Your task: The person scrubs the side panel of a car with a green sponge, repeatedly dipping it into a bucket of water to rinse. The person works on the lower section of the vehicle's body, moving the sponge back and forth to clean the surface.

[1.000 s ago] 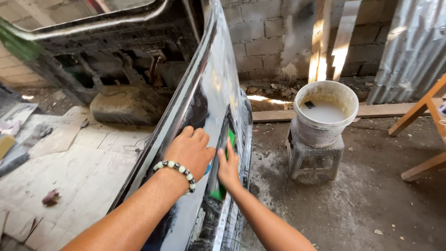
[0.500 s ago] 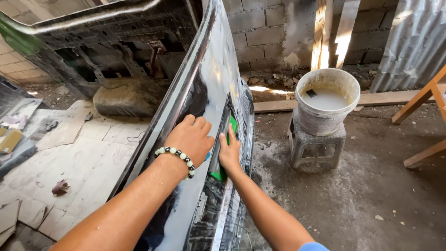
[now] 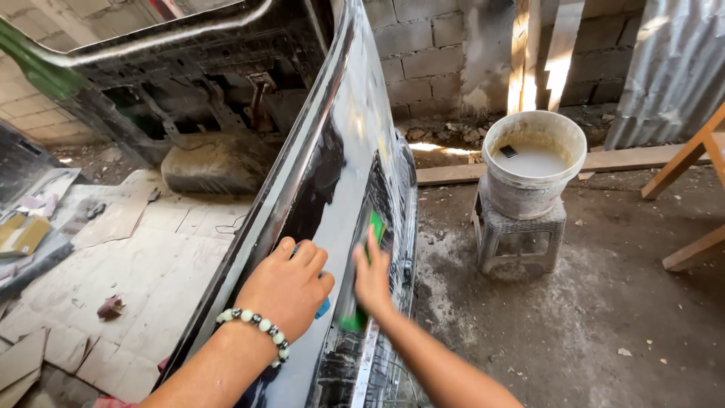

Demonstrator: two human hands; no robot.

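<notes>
Left hand point(image 3: 291, 291) lies flat on wet black car panel point(image 3: 343, 174); right hand point(image 3: 371, 276) grips green sanding pad point(image 3: 368, 261). Sanding looks midway; bucket point(image 3: 532, 162) at two o'clock.

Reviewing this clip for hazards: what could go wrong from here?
1. The black panel looks wet and glossy; the left hand braced flat on it could slip.
2. The right hand presses the green pad near the panel's edge; fingers could scrape there.
3. The full bucket sits on a small stool and might tip if bumped.
</notes>
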